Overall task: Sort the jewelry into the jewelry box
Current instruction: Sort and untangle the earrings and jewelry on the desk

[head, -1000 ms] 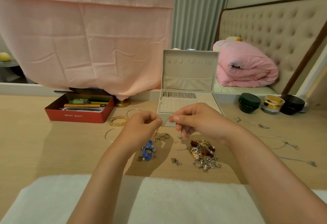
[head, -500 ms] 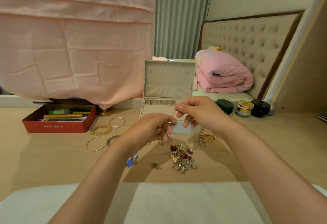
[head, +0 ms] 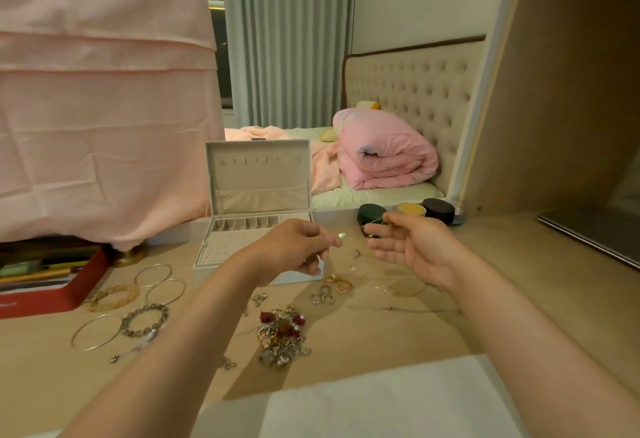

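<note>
The white jewelry box [head: 221, 247] stands open on the wooden desk, lid upright. In front of it, above the desk, my left hand [head: 294, 247] pinches one end of a thin gold chain [head: 370, 236], where a small glinting bit shows at the fingertips. My right hand [head: 412, 247] pinches the other end between thumb and forefinger, its other fingers loosely extended. A mixed jewelry pile [head: 280, 333] lies below the hands. Silver rings [head: 323, 297] and gold rings [head: 339, 286] lie beside the box.
Bangles [head: 157, 275], an amber bead bracelet [head: 114, 295] and a grey bead bracelet [head: 145, 320] lie at left by a red tin [head: 52, 295]. Small jars [head: 370, 214] stand behind the right hand. A laptop [head: 588, 233] sits far right, a white towel [head: 381, 403] in front.
My hands have drawn apart, the right one moving right, stretching the chain between them. The camera has turned right, so the desk items have shifted left in view.
</note>
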